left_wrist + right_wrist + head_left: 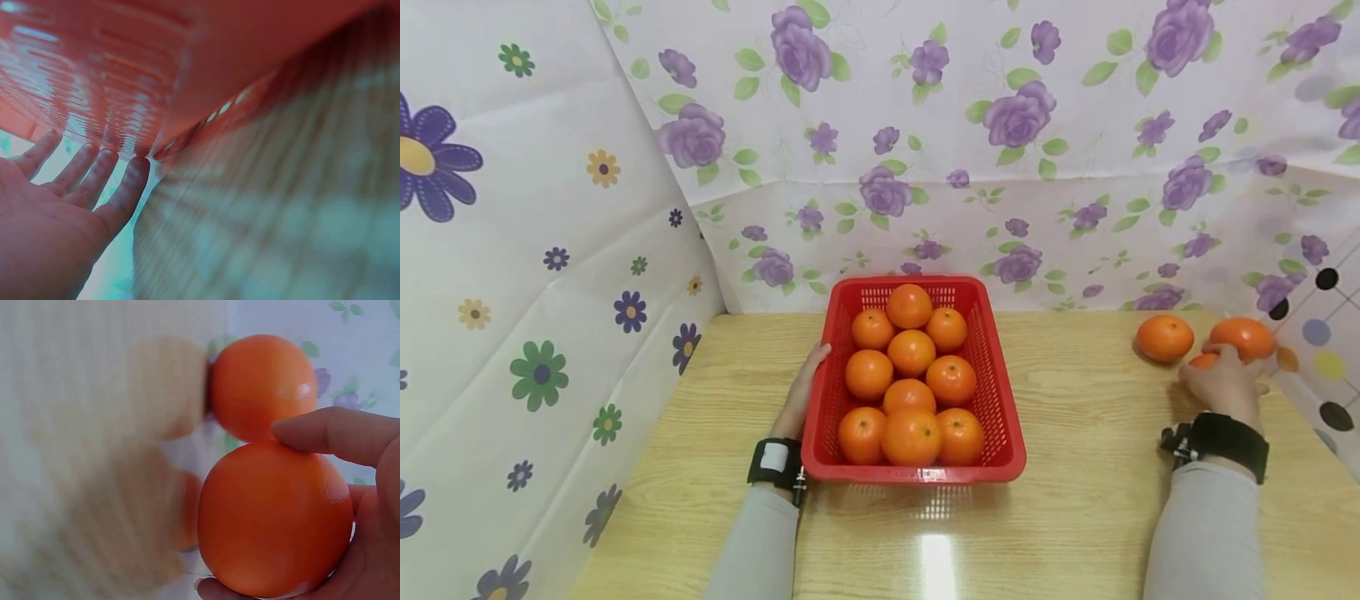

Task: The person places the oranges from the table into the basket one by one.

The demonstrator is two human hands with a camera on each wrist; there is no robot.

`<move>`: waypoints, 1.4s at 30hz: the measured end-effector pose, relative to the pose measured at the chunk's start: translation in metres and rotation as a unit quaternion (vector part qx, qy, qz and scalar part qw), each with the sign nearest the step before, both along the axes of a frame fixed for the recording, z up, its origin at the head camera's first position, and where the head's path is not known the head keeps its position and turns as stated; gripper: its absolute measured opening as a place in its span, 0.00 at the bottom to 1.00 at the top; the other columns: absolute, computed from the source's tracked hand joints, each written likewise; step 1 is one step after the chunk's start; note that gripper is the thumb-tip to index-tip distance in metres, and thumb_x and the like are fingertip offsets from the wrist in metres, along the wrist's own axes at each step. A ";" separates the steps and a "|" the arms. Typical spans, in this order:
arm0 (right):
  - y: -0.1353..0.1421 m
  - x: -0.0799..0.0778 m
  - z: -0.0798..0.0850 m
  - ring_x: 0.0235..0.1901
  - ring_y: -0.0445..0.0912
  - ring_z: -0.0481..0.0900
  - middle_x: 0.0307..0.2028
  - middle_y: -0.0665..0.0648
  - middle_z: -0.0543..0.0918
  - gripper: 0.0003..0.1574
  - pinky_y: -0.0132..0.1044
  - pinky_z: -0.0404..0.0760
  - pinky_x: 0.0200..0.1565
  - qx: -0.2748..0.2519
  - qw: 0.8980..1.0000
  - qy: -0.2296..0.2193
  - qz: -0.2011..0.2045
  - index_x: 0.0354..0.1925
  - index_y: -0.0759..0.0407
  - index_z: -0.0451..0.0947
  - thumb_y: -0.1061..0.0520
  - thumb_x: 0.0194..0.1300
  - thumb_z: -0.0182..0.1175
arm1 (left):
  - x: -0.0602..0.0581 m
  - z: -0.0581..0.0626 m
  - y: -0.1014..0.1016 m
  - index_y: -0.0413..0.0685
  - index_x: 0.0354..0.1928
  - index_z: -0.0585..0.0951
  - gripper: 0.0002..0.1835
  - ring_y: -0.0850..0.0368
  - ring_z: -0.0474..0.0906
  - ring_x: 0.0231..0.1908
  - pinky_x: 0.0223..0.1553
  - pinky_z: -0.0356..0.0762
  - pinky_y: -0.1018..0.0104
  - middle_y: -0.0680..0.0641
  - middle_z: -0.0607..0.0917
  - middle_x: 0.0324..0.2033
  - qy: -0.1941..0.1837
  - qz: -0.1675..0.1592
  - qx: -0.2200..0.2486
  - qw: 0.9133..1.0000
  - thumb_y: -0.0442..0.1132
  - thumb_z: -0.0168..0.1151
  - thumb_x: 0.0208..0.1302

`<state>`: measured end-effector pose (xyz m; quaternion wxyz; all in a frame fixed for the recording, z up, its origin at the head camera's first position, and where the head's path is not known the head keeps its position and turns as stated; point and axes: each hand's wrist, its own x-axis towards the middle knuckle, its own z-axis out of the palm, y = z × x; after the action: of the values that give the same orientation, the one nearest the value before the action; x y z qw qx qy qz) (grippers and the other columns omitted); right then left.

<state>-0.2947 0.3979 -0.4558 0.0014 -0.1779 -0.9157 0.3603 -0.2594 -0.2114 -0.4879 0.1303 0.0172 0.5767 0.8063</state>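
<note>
A red plastic basket [917, 474] with slotted walls stands on the table, several oranges [912, 353] piled inside it. My left hand [802, 390] lies along the basket's left side, its fingers [128, 187] extended and their tips at the slotted wall in the left wrist view. Far to the right, my right hand [1227, 385] grips an orange [275, 519], with thumb and fingers on opposite sides of it. From the head, the hand mostly hides this fruit. Two more oranges sit close by, one to the left [1165, 338] and one just behind the hand [1243, 337].
The wood-patterned table [1075, 467] runs back to a wall covering [880, 100] with purple flowers. A flowered sheet [550, 275] rises along the left edge, and a dotted sheet [1326, 350] along the right, close to the right hand.
</note>
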 end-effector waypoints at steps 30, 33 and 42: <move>-0.102 0.002 0.075 0.54 0.80 0.61 0.66 0.88 0.51 0.36 0.68 0.70 0.45 0.075 0.980 0.111 0.147 0.70 0.67 0.63 0.52 0.72 0.59 | 0.005 -0.003 -0.003 0.76 0.81 0.55 0.33 0.49 0.62 0.73 0.74 0.61 0.45 0.50 0.61 0.78 -0.001 0.004 -0.005 1.000 0.64 0.47 0.78; -0.115 0.002 0.078 0.52 0.79 0.63 0.66 0.87 0.52 0.36 0.68 0.72 0.44 0.088 0.975 0.117 0.166 0.70 0.67 0.64 0.53 0.71 0.60 | 0.008 0.003 -0.003 0.75 0.81 0.54 0.33 0.48 0.61 0.74 0.74 0.61 0.46 0.48 0.60 0.79 -0.001 -0.001 -0.001 1.000 0.63 0.46 0.79; -0.148 0.005 0.083 0.53 0.79 0.67 0.67 0.85 0.53 0.37 0.70 0.76 0.46 0.080 0.964 0.106 0.232 0.72 0.65 0.63 0.53 0.73 0.61 | 0.005 0.000 -0.002 0.75 0.81 0.54 0.33 0.49 0.61 0.74 0.74 0.60 0.46 0.50 0.61 0.79 -0.009 0.002 0.000 1.000 0.63 0.45 0.80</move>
<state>-0.2896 0.2501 -0.3723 0.0293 0.0796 -0.9521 0.2937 -0.2546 -0.2131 -0.4880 0.1335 0.0089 0.5758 0.8066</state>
